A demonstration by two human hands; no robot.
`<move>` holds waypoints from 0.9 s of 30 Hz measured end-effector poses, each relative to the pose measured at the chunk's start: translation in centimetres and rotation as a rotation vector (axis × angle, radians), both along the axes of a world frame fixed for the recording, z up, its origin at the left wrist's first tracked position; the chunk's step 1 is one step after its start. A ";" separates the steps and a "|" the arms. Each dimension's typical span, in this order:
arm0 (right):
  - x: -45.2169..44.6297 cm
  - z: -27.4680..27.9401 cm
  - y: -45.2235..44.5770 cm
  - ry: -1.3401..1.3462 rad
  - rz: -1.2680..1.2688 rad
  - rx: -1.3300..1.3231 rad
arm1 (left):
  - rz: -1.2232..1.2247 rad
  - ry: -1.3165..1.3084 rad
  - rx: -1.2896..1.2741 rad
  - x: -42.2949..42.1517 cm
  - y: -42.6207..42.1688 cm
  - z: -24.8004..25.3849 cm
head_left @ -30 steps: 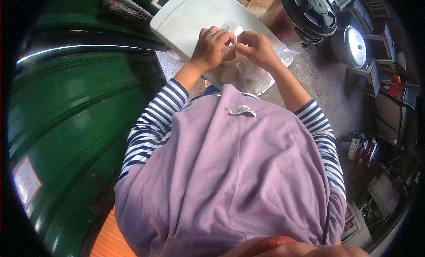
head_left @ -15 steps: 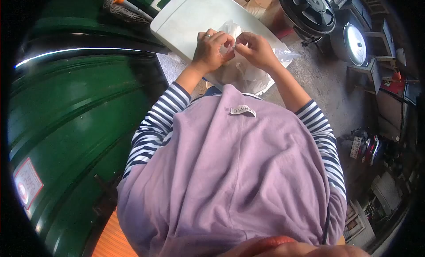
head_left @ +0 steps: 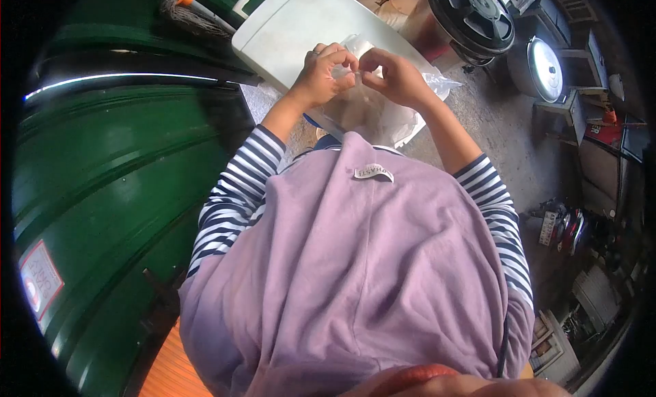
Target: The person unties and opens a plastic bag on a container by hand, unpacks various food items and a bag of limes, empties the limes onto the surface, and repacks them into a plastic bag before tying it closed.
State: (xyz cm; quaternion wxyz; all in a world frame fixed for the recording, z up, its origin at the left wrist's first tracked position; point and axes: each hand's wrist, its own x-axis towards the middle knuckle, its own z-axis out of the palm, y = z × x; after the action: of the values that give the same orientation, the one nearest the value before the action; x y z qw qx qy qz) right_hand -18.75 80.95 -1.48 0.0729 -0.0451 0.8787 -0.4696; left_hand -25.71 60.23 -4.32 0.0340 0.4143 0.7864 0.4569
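My left hand (head_left: 324, 77) and my right hand (head_left: 396, 80) meet over the near end of a white plastic table (head_left: 290, 35). Thumb and index finger of each are pinched close together, tip to tip. Between them shows a thin clear plastic bag (head_left: 365, 117), whose crumpled film spreads below and behind the fingers. What lies inside the bag is too blurred to name. A loose piece of clear plastic (head_left: 444, 85) juts past the table's right edge, beside my right wrist.
A green corrugated wall (head_left: 130, 144) runs along the left, with a mop (head_left: 183, 7) at its top. Right of the table stand a large container with a black fan-like top (head_left: 475, 18) and a lidded metal pot (head_left: 545, 69). An orange wooden surface (head_left: 174, 366) is behind me.
My fingers have shifted slightly along the plastic, and my left hand has turned a little and its wrist moved left. The bag stays over the table.
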 end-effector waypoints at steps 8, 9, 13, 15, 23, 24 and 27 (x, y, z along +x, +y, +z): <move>-0.2 0.5 -0.1 -0.098 -0.037 0.081 | -0.121 -0.149 0.068 -0.1 -0.1 -0.1; -0.2 0.2 -0.1 -0.088 -0.046 0.063 | -0.111 -0.173 0.086 0.2 -0.1 0.0; 0.0 0.5 -0.3 -0.077 -0.084 0.040 | -0.027 0.133 -0.072 0.5 0.0 1.3; 0.2 0.6 -0.5 -0.076 -0.100 0.044 | 0.006 0.310 -0.151 0.7 0.1 2.6; -0.1 -3.3 1.3 -0.011 -0.069 -0.295 | -0.043 -0.048 0.063 0.4 -0.9 0.9; 0.0 -1.3 0.6 -0.035 -0.053 -0.215 | -0.021 -0.004 0.019 0.5 -1.0 1.2; 0.7 1.6 -0.2 -0.053 0.000 -0.086 | -0.043 -0.010 0.013 0.5 -0.6 1.4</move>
State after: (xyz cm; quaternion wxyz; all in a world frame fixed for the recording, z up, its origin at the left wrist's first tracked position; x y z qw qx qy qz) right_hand -18.08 80.72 0.10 0.0941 -0.0354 0.8556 -0.5078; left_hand -25.16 59.61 -2.92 0.0448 0.4291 0.7741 0.4633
